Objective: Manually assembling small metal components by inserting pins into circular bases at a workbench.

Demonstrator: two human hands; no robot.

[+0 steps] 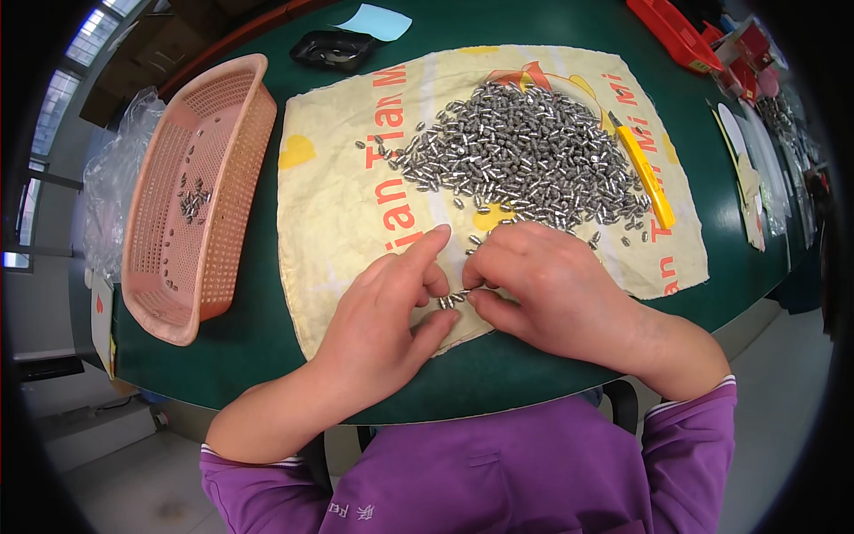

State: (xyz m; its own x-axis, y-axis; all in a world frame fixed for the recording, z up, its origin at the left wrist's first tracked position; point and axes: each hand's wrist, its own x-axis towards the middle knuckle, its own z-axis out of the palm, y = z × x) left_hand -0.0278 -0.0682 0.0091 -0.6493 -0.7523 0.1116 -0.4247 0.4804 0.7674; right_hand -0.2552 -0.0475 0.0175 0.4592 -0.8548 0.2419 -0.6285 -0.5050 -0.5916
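- Several metal pieces (pixel 451 301) lie on the cloth (pixel 334 200) between the left hand (pixel 378 307) and right hand (pixel 547 274).
- Left: thumb and fingers curved, standing apart.
- Right: thumb and forefinger nearly meet at the pieces; whether they grip one, I cannot tell.
- Beyond, a heap (pixel 525 151), with a yellow cutter (pixel 646 173) at its right.
- Tabletop (pixel 427 392), left side: a basket (pixel 233 214) holding more pieces.

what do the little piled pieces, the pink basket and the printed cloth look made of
Little pieces: probably metal, shiny, given their bright glints.
Pink basket: likely moulded plastic, fairly matt, with regular perforations.
Printed cloth: apparently woven fabric, dull, with soft creases.
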